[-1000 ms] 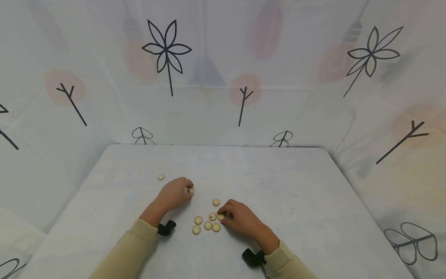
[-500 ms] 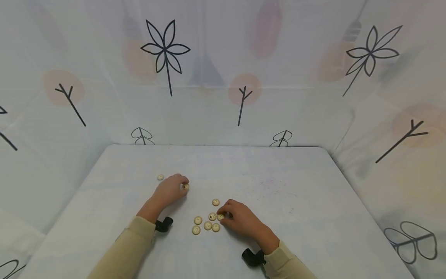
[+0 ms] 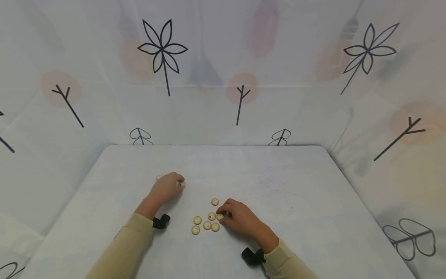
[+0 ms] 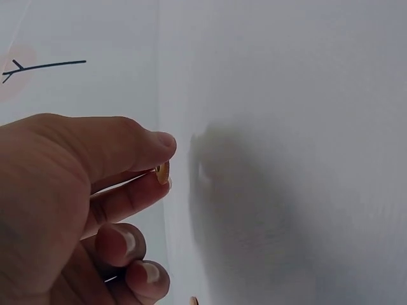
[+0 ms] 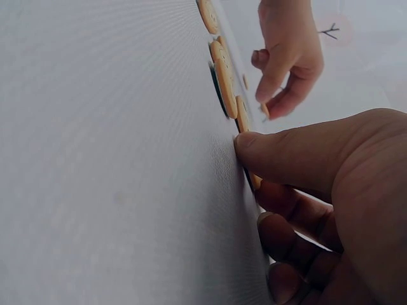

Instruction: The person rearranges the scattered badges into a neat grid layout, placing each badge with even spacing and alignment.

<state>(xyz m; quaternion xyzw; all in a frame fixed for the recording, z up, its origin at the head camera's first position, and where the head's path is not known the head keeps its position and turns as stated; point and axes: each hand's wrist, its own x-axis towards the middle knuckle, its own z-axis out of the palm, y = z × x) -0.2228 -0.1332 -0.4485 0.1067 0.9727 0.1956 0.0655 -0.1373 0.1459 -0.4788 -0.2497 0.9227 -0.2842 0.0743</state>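
Note:
In the head view the left hand [image 3: 165, 188] pinches a round cream button [image 3: 182, 183] between thumb and fingers, beside a lone button [image 3: 159, 177] at the back left. The left wrist view shows that held button [image 4: 163, 173] edge-on, clear of the surface. The right hand [image 3: 240, 219] has thumb and forefinger around another button [image 3: 220, 217] at the right of a loose group, low on the table. In the right wrist view its thumb and fingers partly hide this button [image 5: 255, 182].
Several more buttons lie on the white table [image 3: 296, 232], among them one [image 3: 215, 202] behind the group and one [image 3: 196, 230] at its front left. A patterned cloth [image 3: 209, 116] stands behind and at both sides.
The left hand has moved left and slightly back with its button, and now partly covers the lone button. The right hand has stayed at its button. The head view has shifted slightly.

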